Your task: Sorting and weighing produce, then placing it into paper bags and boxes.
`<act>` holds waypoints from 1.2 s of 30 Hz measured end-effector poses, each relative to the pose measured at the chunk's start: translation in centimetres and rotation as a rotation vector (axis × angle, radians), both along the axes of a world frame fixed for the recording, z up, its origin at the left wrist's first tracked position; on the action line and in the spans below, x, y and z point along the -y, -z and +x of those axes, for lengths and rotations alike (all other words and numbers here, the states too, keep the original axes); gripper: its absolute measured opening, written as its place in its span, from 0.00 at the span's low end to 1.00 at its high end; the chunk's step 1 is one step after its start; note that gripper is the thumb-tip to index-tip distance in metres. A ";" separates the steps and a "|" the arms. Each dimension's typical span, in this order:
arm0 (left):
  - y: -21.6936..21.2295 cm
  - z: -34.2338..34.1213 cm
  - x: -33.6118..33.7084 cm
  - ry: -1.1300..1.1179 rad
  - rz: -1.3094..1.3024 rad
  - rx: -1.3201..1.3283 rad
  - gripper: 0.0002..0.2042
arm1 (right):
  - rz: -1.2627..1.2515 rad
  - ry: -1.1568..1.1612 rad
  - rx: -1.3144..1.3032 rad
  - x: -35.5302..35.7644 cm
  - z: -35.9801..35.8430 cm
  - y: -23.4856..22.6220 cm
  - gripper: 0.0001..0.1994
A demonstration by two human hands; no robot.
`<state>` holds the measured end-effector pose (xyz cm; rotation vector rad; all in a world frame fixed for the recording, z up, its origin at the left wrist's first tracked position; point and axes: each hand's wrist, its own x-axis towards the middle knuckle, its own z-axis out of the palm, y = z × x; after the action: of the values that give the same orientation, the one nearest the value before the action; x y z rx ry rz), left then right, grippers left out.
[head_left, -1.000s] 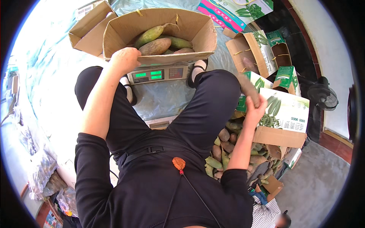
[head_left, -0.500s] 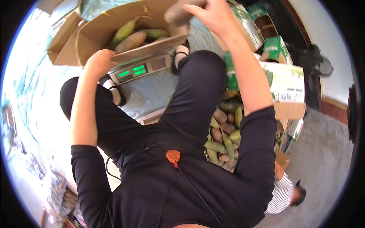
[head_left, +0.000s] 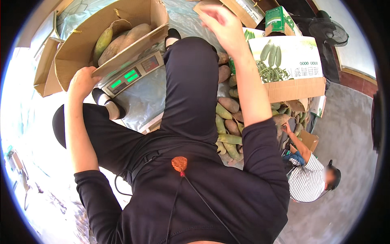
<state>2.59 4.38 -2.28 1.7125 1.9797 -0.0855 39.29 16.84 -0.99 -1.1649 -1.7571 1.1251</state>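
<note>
An open cardboard box (head_left: pixel 134 53) stands on a digital scale (head_left: pixel 128 79) with green lit digits. Inside it lie a green radish (head_left: pixel 103 44) and large brownish radishes (head_left: pixel 135 35). The fingers of my left hand (head_left: pixel 83 82) are closed over the box's near left edge. Off to the right of the box, my right hand (head_left: pixel 221 26) is raised, its fingers apart and loosely curled, with nothing in them. It is close to the flap of another cardboard box at the top of the view.
A heap of green and brownish radishes (head_left: pixel 229 126) lies beside my right leg. Beyond it are a white printed carton (head_left: pixel 290 61), a green box (head_left: pixel 278 20) and a black fan (head_left: pixel 328 32). A person in a striped shirt (head_left: pixel 306 179) reaches into the heap at right.
The brownish radish that my right hand held has been let go and lies in the box. That hand has moved away, and the view has shifted to the right.
</note>
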 end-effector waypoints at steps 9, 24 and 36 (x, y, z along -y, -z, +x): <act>0.0 -0.1 0.3 -0.012 -0.003 -0.025 0.12 | -0.574 0.593 0.038 13.4 13.0 18.8 0.14; 0.6 0.7 -0.5 -0.052 -0.051 -0.053 0.12 | -0.410 0.928 0.151 10.4 22.1 22.7 0.32; 0.2 0.0 0.0 -0.005 -0.004 -0.075 0.13 | -0.159 0.709 0.636 14.8 19.4 23.1 0.28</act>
<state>2.62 4.42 -2.46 1.7251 2.0364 -0.1545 58.73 2.04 -24.14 -2.1912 -1.4571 0.4846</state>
